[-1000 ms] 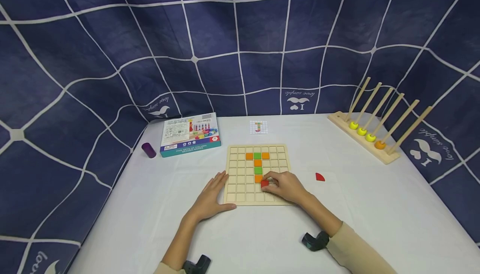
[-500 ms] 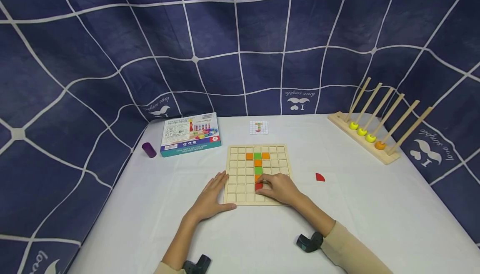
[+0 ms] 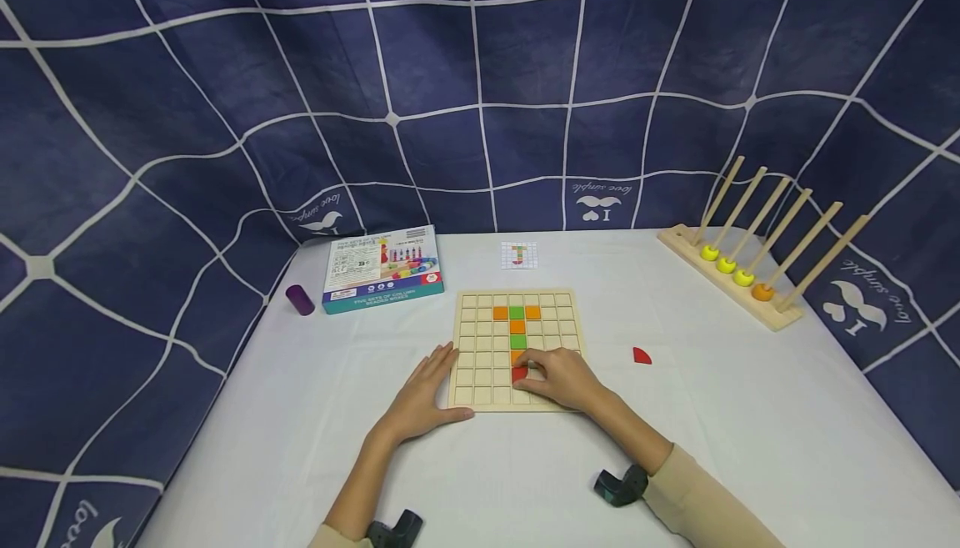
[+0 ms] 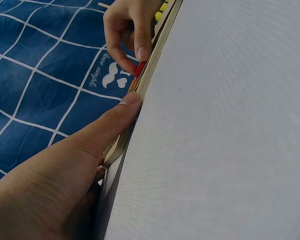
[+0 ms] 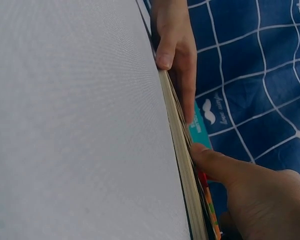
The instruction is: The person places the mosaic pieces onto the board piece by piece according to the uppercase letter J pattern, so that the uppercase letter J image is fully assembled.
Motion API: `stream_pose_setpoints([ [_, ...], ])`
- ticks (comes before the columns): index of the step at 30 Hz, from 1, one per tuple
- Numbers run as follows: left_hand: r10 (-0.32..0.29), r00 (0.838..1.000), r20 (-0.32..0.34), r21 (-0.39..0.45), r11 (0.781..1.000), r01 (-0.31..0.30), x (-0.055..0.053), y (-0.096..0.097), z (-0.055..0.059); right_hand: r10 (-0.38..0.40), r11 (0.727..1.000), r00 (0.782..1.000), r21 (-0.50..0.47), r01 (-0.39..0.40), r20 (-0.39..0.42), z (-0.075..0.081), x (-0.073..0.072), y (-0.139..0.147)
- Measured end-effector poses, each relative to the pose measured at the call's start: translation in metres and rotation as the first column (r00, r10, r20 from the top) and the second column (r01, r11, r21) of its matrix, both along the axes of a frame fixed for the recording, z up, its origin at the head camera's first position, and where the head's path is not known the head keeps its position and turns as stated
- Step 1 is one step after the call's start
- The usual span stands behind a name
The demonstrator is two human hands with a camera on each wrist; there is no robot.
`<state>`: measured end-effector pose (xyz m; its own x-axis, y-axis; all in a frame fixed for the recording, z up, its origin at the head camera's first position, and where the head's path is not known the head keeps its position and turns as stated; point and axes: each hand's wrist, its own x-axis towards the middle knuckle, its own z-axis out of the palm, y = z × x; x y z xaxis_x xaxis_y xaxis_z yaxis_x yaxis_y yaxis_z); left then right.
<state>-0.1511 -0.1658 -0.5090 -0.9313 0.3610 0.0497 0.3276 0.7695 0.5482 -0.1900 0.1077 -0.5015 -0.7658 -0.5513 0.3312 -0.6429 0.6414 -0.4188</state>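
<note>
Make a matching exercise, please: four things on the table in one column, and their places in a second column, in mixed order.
Things:
1. purple cylinder
2. small pattern card
3. peg rack
4. red square tile

Places:
A. under the right hand's fingertips, on the wooden grid board
B. far right of the table
C. left of the toy box
D. just behind the wooden grid board

Pairs: 1-C, 2-D, 3-B, 4-A
</note>
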Motion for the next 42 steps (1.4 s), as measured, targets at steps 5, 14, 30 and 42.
stream_pose_setpoints([
  [5, -0.004, 1.0, -0.003, 0.002, 1.0, 0.005, 0.0, 0.0, 0.001, 0.0, 1.0, 1.0, -0.011, 0.0, 0.001, 0.0, 0.0, 0.0],
  [14, -0.004, 1.0, -0.005, 0.002, 1.0, 0.004, 0.0, 0.0, 0.0, 0.004, 0.997, 1.0, -0.077, -0.001, 0.028, 0.008, 0.005, 0.017],
  [30, 0.001, 1.0, -0.008, 0.011, 1.0, -0.001, 0.001, 0.0, 0.001, -0.301, 0.948, 0.952, -0.125, 0.293, -0.059, 0.005, 0.009, 0.134],
  [42, 0.005, 1.0, 0.004, 0.008, 1.0, -0.005, 0.0, 0.001, 0.001, -0.371, 0.927, 0.928, -0.076, 0.368, -0.032, -0.005, 0.005, 0.175],
])
